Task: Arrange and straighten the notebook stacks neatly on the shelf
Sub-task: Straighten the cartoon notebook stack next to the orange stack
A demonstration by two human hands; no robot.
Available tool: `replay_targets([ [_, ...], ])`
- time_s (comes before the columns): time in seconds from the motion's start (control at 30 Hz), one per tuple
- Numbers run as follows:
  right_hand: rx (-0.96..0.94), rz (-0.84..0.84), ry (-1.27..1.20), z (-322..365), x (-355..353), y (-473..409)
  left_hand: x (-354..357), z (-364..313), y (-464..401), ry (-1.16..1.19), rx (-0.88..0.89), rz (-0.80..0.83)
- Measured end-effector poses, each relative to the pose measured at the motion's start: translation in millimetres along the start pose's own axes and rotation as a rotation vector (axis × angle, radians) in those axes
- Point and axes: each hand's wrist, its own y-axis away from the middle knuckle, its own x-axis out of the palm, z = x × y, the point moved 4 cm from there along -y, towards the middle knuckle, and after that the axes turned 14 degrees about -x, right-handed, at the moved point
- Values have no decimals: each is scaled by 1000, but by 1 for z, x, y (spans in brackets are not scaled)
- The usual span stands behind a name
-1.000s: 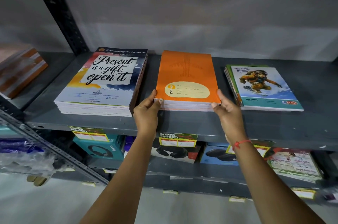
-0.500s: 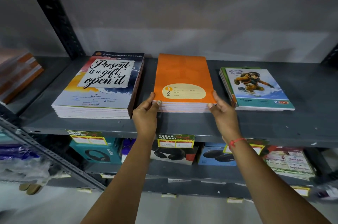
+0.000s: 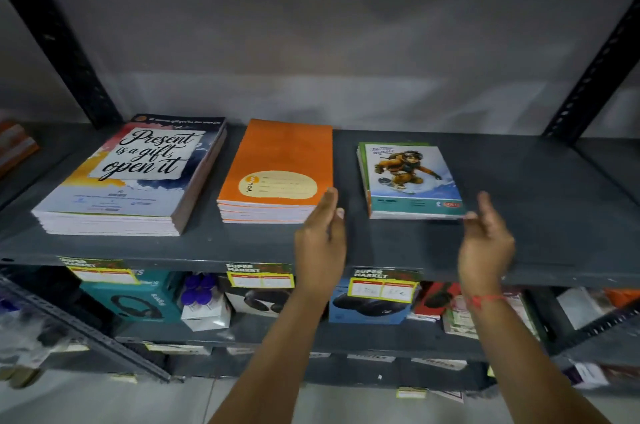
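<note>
Three notebook stacks lie on the grey shelf (image 3: 519, 236). A tall stack with a "Present is a gift, open it" cover (image 3: 131, 177) is at the left. In the middle sits an orange stack (image 3: 277, 167). At the right a thin, slightly fanned stack shows a cartoon snowboarder cover (image 3: 408, 177). My left hand (image 3: 322, 243) is open in the gap between the orange and cartoon stacks, holding nothing. My right hand (image 3: 485, 243) is open at the cartoon stack's near right corner, fingertips just touching or almost touching it.
Black slotted uprights (image 3: 52, 28) frame the shelf at both sides. Yellow price tags (image 3: 259, 280) hang on the front edge. Boxed headphones (image 3: 138, 302) and other packages fill the lower shelf. More notebooks (image 3: 14, 146) lie on the neighbouring shelf at far left.
Both hands let go of the orange stack and moved right; they now flank the cartoon-cover stack. The view shifted right too.
</note>
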Motion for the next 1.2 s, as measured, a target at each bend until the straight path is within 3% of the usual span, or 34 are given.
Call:
replay_targets([
  [0.07,126,45,-66,-20,-6,-20,30,-3,-1,104,-126,77],
  [0.23,299,338,-160,-37,8,-43,68,-5,-18,282,-386,149],
  [0.33,266,490,-122,-34,16,-44,78,-4,-20,307,-410,176],
  [0.5,195,586,-140,-37,18,-45,81,-2,-20,315,-442,152],
  [0.63,149,789,-267,-37,11,-50,76,-5,-15,358,-402,199],
  [0.77,221,711,-381,-49,-1,-51,69,1,-15,406,-399,166],
  [1.2,233,646,-254,-52,4,-49,76,-1,-16,332,-398,83],
])
